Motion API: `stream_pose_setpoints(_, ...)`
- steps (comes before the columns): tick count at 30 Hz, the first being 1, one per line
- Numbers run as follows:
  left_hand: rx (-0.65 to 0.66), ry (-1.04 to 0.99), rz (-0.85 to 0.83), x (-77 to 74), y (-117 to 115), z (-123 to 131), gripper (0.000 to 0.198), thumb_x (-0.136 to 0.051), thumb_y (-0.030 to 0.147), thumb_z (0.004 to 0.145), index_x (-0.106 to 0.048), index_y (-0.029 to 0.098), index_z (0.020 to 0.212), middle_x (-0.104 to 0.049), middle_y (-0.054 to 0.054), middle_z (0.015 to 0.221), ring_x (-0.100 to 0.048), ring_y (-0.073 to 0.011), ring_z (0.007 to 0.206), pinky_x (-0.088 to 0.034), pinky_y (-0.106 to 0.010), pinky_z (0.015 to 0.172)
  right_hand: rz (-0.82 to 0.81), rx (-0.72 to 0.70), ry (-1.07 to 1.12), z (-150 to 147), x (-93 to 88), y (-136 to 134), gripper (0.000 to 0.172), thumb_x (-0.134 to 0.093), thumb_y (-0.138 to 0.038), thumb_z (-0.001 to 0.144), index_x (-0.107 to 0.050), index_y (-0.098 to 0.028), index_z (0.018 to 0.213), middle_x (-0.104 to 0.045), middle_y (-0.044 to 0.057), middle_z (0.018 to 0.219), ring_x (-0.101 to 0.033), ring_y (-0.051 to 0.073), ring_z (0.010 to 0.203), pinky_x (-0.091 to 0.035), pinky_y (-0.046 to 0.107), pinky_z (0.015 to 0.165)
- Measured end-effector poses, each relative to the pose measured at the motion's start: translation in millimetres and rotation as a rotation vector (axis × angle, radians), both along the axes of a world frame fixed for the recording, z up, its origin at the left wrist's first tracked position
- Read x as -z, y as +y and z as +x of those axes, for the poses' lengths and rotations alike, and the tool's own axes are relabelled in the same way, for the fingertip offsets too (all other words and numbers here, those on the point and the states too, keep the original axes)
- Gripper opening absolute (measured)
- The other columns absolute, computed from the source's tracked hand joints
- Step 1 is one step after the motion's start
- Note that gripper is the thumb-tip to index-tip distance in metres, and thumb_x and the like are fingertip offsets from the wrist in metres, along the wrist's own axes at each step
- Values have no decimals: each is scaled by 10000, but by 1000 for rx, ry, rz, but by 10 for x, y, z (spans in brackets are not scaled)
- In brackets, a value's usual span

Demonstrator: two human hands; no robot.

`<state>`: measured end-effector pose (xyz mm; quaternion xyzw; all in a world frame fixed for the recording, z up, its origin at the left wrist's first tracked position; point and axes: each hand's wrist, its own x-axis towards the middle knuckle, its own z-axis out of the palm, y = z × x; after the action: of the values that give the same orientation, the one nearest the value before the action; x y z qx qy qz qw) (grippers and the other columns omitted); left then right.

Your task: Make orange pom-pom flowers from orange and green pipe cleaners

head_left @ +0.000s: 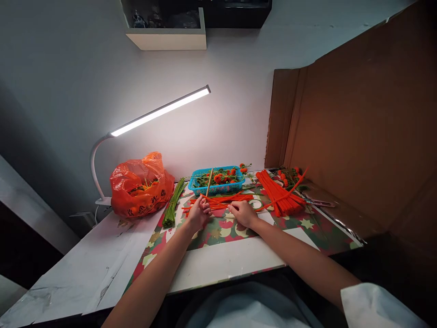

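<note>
My left hand [200,212] is closed around a thin wooden stick [210,182] that points up, with an orange strip at its lower part. To its right my right hand [243,213] has its fingers pressed together at an orange strip [218,205] stretching between the hands. More orange strips [247,197] lie just behind both hands. A roll of white tape [255,204] sits close behind my right hand. Beyond them stands a blue basket [218,189] with orange pompom flowers and green stems.
Left of the hands lie green strips [173,205] and an orange plastic bag [139,196] under a lit lamp [160,111]. On the right are an orange bundle [282,196], pompom flowers [286,178], a cutter [321,203] and a tall cardboard sheet [355,123].
</note>
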<state>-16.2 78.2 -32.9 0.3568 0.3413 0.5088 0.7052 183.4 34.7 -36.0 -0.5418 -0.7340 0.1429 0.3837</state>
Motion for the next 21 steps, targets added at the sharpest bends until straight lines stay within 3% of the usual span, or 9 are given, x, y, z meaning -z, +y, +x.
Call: stream_pose_setpoints(21,-129,-48,-27,-45,-29,21,327,-554,325,905,-551,152,1183,-595,-89,1161,-615,-207,963,-535,-406,805,-34,28,-32,30,13,11,350,-495,-325,796,-424,-176,487,-420,-38,467,-377,98,476,-199,241,484)
